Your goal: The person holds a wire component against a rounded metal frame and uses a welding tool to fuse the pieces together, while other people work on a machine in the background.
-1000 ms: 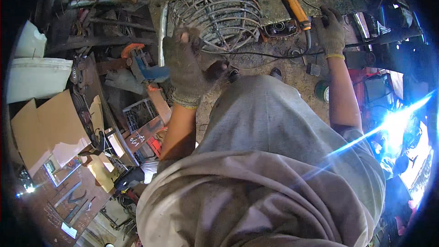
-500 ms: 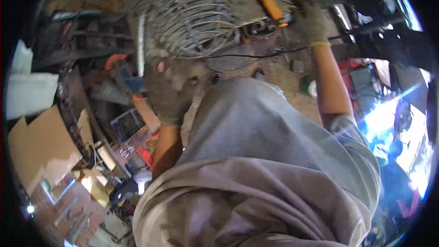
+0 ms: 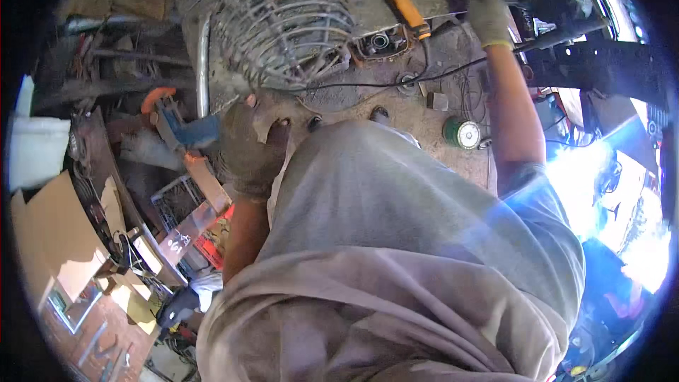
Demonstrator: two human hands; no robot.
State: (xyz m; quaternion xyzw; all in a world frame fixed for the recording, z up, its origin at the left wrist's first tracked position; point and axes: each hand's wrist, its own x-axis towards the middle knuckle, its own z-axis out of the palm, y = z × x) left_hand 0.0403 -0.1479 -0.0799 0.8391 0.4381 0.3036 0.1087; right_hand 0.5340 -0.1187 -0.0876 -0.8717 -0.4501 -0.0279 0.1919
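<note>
My left hand (image 3: 247,145), in a dirty grey work glove, hangs beside my left knee. Its fingers look spread, and nothing shows between them. Just ahead of it stands a round cage of bent metal rods (image 3: 286,25). My right hand (image 3: 489,20), in a pale glove with a yellowish cuff, reaches forward beside dark metal parts at the far right. Its fingers blend into that dark background, so their grip is unclear. Left of it lies an orange angle grinder (image 3: 402,1), apart from the hand.
A black cable (image 3: 361,85) crosses the floor before my feet. A green-rimmed round can or spool (image 3: 462,133) and a small metal block (image 3: 438,102) lie near my right forearm. At left are a blue-and-orange tool (image 3: 187,127) and cardboard (image 3: 60,233). Bright welding-like glare (image 3: 594,191) glows at right.
The whole view has shifted slightly and become sharper. My left hand has turned a little, bringing its thumb inward. My right hand remains stretched forward, and the grinder still lies beside it.
</note>
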